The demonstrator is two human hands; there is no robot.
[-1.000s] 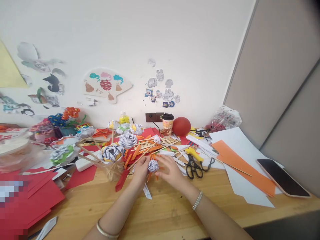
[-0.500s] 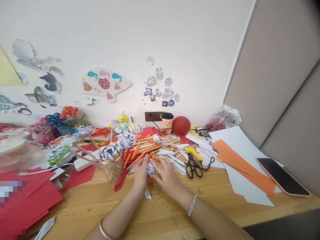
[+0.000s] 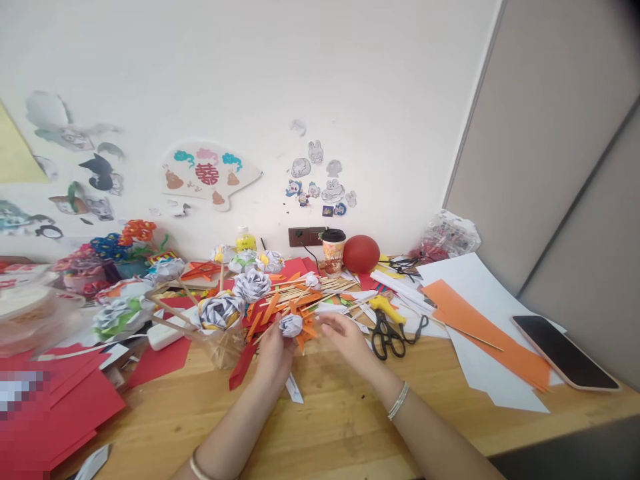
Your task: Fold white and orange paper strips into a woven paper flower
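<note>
My left hand (image 3: 275,357) is closed around the base of a paper flower (image 3: 291,326) with a white rolled centre and orange petals sticking out below it. Its fingers are partly hidden behind the flower. To the right, my right hand (image 3: 347,339) is off the flower, fingers apart, with nothing seen in it. A heap of wooden sticks (image 3: 300,289) and orange paper strips (image 3: 271,306) lies just beyond both hands. Larger white paper roses (image 3: 221,310) stand in a clear container (image 3: 224,348) left of my left hand.
Black-handled scissors (image 3: 387,335) and a yellow glue gun (image 3: 387,309) lie right of my hands. Farther right are orange sheets (image 3: 493,337), white paper (image 3: 480,373) and a phone (image 3: 565,352). A paper cup (image 3: 333,253) and red balloon (image 3: 361,254) stand by the wall. Red paper (image 3: 80,413) covers the left.
My right hand has come away from the flower and moved right. The left hand has shifted slightly left with the flower, which now shows its orange petals more plainly.
</note>
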